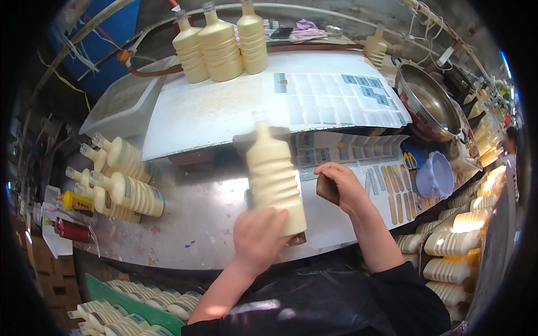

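A cream bottle [273, 171] with a ribbed body and clear neck is in front of me at mid-table, its neck pointing away. My left hand [259, 238] is closed round its base end, slightly blurred by motion. Under the bottle a dark support [297, 239] shows in part. Just right of the bottle, my right hand [346, 187] grips a flat dark brown piece [327, 190] between thumb and fingers, apart from the bottle. Sheets of blue and clear labels [330, 99] lie on the raised white board [213, 112] beyond.
Several labelled bottles [131, 193] lie at the left; three bottles [223, 53] stand at the back. Right of my hand are label strips [395, 185], scissors [412, 161], a lilac bucket [436, 176] and a metal pot [428, 101]. Many bottles [454, 243] are stacked lower right.
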`<state>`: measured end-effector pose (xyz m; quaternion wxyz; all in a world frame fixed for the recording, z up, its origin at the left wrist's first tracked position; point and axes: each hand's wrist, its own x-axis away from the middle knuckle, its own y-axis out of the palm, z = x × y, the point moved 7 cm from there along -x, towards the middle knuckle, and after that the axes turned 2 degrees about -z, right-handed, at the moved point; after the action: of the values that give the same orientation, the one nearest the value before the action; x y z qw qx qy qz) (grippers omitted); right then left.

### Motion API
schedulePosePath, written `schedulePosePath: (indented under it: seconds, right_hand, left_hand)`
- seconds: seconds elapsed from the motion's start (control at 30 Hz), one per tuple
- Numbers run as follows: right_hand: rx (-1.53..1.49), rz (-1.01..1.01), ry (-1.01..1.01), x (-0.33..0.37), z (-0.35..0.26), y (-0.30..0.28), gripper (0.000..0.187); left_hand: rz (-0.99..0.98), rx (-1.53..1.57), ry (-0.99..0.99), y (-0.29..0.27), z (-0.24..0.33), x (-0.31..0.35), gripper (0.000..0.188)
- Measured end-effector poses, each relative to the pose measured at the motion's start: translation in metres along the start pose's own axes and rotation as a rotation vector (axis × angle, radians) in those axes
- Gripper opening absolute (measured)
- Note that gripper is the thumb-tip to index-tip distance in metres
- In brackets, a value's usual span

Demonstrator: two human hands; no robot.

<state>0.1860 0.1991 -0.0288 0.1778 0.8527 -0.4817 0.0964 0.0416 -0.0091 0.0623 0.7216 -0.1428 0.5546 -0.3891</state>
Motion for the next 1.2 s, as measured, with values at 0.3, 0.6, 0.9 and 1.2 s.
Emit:
schedulePosePath:
  seconds: [0.3,0.6,0.9,1.2]
  right_hand:
    - [0.708,0.17,-0.052,0.046,-0.008,-0.056,0.034]
    - [1.253,0.134,-0.435,0.057,0.029,-0.033,0.037]
    - [1.565,0.005,-0.268,0.054,0.025,-0.018,0.056]
    - [1.553,0.204,-0.395,0.075,0.019,-0.027,0.028]
  left_hand:
    - [-0.108,-0.135,0.05,0.007,0.004,0.008,0.058]
    - [-0.189,-0.122,-0.036,0.02,0.007,0.013,0.05]
    - [-0.168,-0.107,-0.084,0.022,0.007,0.013,0.037]
    - [-0.114,-0.098,-0.074,0.024,0.003,0.018,0.036]
